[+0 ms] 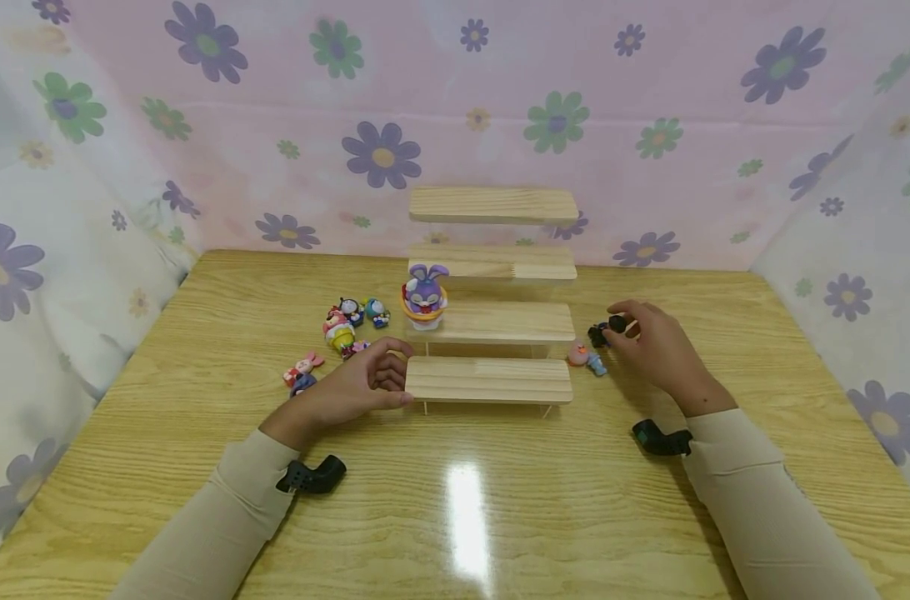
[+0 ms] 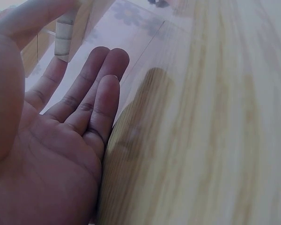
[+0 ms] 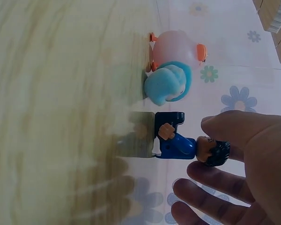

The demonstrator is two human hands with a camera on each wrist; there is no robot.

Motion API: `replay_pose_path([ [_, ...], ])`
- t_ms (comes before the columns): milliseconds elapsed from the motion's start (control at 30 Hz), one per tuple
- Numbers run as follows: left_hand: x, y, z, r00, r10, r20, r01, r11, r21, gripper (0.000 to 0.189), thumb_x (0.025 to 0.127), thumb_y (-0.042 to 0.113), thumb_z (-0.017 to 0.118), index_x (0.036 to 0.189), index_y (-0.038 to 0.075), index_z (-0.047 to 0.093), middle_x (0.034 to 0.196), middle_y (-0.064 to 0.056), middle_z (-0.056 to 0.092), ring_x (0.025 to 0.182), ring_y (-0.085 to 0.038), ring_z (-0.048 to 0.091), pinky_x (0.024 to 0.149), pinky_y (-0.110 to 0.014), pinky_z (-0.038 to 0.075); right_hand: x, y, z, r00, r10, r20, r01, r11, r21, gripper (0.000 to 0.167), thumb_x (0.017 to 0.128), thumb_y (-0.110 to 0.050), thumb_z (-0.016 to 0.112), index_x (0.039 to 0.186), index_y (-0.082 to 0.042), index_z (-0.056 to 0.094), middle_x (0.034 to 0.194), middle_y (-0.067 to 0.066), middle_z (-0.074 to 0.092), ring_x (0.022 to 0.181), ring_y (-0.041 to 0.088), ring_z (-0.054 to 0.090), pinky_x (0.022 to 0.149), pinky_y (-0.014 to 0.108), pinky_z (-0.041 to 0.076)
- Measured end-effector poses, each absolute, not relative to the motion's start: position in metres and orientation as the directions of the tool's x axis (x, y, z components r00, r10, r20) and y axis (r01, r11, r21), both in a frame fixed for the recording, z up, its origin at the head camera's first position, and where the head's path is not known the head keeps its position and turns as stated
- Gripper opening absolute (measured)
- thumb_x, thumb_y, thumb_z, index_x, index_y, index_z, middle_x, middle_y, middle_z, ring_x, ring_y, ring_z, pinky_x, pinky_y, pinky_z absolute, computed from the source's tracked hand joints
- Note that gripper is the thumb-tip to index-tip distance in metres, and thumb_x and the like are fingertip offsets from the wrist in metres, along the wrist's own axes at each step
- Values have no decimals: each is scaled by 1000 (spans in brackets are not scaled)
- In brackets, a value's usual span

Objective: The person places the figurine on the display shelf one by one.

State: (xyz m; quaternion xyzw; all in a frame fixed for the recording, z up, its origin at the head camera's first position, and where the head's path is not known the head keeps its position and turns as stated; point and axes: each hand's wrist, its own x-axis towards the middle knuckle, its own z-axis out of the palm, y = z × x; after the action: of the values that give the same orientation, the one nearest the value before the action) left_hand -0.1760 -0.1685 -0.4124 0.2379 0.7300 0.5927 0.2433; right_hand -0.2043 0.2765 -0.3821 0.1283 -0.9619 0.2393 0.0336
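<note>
My left hand (image 1: pixel 365 379) grips the left end of the lowest wooden tier (image 1: pixel 492 380), thumb at the front corner and index finger at the back. In the left wrist view the board's end (image 2: pixel 63 40) sits between thumb and index finger. On the right, my right hand (image 1: pixel 661 350) reaches around a small black-haired figurine (image 3: pixel 177 140) in dark blue. The figurine stands on the table, its head between thumb and fingers, with a narrow gap to the thumb. Beside it are a round pink toy bird (image 3: pixel 174 47) and a light-blue figurine (image 3: pixel 164 84).
Three higher wooden tiers rise behind; a purple rabbit figurine (image 1: pixel 425 298) stands on the second tier (image 1: pixel 507 323). Several small figurines, including a pink one in a yellow cone (image 1: pixel 340 332) and a pink-eared one (image 1: pixel 303 367), cluster at the left. Flowered cloth (image 1: pixel 470 75) hangs behind the table.
</note>
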Motion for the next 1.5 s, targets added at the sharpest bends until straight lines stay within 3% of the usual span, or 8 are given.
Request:
replay_pose_path([
  [233, -175, -168, -411, -769, 635, -74, 50, 175, 983, 58, 92, 8, 71, 139, 7, 37, 105, -9, 54, 94, -17, 59, 86, -27, 53, -205, 276, -382, -973, -201, 110, -229, 861, -455, 43, 101, -21, 61, 136, 2, 51, 116, 28, 64, 94, 37, 67, 77, 54, 56],
  [567, -175, -168, -410, -772, 631, -80, 63, 202, 977, 57, 93, 11, 72, 139, 8, 38, 108, -10, 56, 97, -19, 61, 88, -29, 54, -204, 277, -383, -974, -188, 129, -227, 860, -457, 32, 100, -18, 61, 126, 0, 56, 113, 26, 65, 94, 36, 67, 77, 54, 56],
  [1100, -175, -169, -412, -767, 637, -75, 64, 192, 979, 58, 93, 12, 72, 139, 9, 38, 108, -10, 56, 97, -20, 61, 88, -29, 54, -202, 275, -378, -969, -191, 158, -243, 861, -448, 33, 100, -19, 61, 127, 1, 58, 113, 25, 66, 93, 36, 67, 76, 55, 55],
  [1500, -174, -168, -411, -771, 631, -86, 57, 203, 978, 58, 93, 13, 72, 139, 10, 38, 110, -11, 57, 99, -22, 62, 89, -30, 54, -199, 272, -372, -947, -192, 256, -292, 847, -445, 33, 101, -15, 59, 129, 2, 58, 111, 25, 65, 93, 39, 66, 78, 56, 55],
])
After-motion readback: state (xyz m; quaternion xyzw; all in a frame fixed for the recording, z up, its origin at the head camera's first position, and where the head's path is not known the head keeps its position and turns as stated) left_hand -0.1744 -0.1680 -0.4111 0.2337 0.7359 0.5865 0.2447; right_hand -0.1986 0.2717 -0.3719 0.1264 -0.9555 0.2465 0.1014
